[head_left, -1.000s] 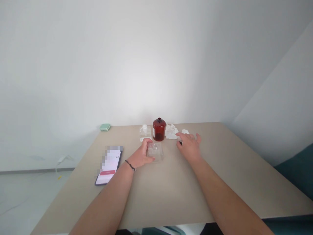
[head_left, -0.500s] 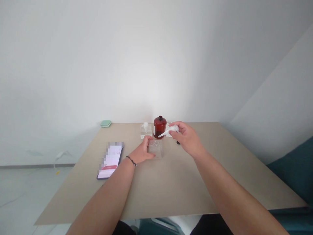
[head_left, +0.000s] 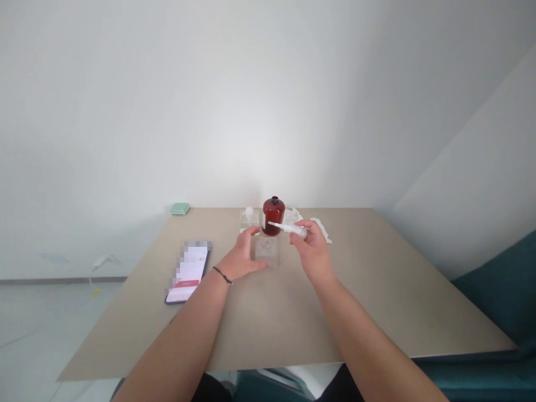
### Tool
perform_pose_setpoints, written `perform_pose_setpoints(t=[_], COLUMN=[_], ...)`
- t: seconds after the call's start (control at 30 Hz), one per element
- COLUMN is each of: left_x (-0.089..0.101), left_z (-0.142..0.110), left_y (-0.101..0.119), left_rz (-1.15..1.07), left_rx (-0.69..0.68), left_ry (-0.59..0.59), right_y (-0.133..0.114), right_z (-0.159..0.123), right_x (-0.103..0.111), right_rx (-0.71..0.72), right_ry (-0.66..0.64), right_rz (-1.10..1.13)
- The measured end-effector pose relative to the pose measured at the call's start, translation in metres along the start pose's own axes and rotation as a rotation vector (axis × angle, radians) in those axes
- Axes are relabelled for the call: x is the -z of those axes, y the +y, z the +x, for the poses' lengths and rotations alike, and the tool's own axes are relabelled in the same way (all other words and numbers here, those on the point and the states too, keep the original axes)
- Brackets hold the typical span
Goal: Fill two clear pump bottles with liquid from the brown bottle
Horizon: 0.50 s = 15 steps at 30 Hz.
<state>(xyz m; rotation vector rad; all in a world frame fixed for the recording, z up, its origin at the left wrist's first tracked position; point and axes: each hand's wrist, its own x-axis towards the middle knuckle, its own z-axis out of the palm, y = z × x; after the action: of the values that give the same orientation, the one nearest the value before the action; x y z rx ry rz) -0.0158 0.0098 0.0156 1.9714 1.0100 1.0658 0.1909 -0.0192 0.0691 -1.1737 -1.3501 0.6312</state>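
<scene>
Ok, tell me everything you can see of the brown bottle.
The brown bottle is squat, round-shouldered, reddish-brown glass, with a short dark-rimmed neck and a pale strip down its left side. It stands upright near the far edge of the table, between a clear pump bottle and crumpled tissue. A dropper in the right hand crosses in front; contact can't be told.

The screen of the phone (head_left: pixel 188 272) left of the left hand (head_left: pixel 240 259) is blurred out. The white tube (head_left: pixel 286 227) in the right hand (head_left: pixel 313 250) is partly hidden by that hand, and the tissue (head_left: pixel 321 230) behind it is partly covered. Anything inside the clear box (head_left: pixel 267 251) between the hands is too faint to be made out.
</scene>
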Motion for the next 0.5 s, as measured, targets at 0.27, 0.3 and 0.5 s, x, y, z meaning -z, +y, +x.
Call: perform_pose_setpoints(t=[0.27, 0.3, 0.5], left_x=[-0.01, -0.012, -0.014], left_z=[-0.014, -0.014, -0.01], left_y=[0.041, 0.043, 0.038], left_rz=[-0.174, -0.188, -0.281], left_rx=[-0.199, -0.191, -0.102], left_ry=[0.1, 0.124, 0.273], right_y=[-0.024, -0.024, -0.024], right_z=[-0.029, -0.03, -0.031], right_x=[-0.023, -0.026, -0.033], right_rx=[0.534, 0.561, 0.65], right_ry=[-0.132, -0.149, -0.28], right_rz=[-0.755, -0.781, -0.761])
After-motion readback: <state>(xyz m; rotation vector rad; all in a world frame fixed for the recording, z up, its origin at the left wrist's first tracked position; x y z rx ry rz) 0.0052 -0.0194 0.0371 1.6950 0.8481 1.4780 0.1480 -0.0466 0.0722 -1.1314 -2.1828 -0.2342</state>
